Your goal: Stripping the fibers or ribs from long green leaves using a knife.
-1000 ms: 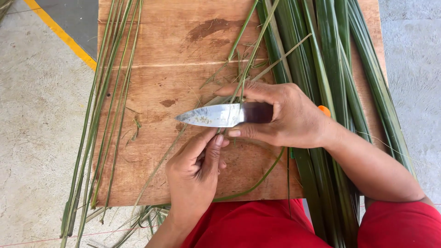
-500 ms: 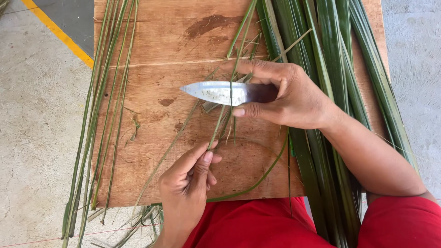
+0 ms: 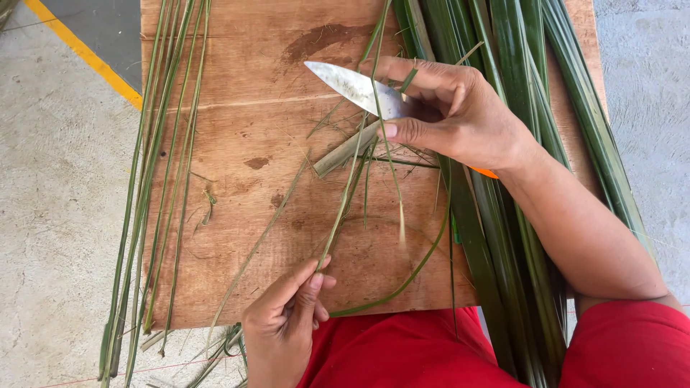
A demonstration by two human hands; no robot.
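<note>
1. The person sits with a wooden board (image 3: 237,144) across the lap, so the work lies flat in front of both hands.

2. The right hand (image 3: 460,115) is closed around a knife (image 3: 356,88). The fingers wrap the handle, which is mostly hidden inside the fist, and the thumb lies along the lower side, near the base of the blade. The blade points to the left and slightly up, its tip free over the board.

3. The left hand (image 3: 284,327) is at the near edge of the board. Thumb and forefinger are pinched together on the lower end of a thin leaf strip (image 3: 345,208); the other fingers are curled loosely.

4. This strip runs from the pinch upward to the blade, where it crosses the metal. I think the left hand holds it tight so that the knife can work along it, but if the edge really cuts at this moment I cannot tell.

5. At the right side lies a thick bundle of long green leaves (image 3: 517,65), under the right forearm and close to the knife hand.

6. At the left edge of the board lies a separate row of thin strips (image 3: 162,165), kept well apart from the bundle.

7. Short scraps (image 3: 345,151) lie just below the blade.

8. Under the board is a concrete floor (image 3: 50,215) with a yellow line (image 3: 86,54).
</note>
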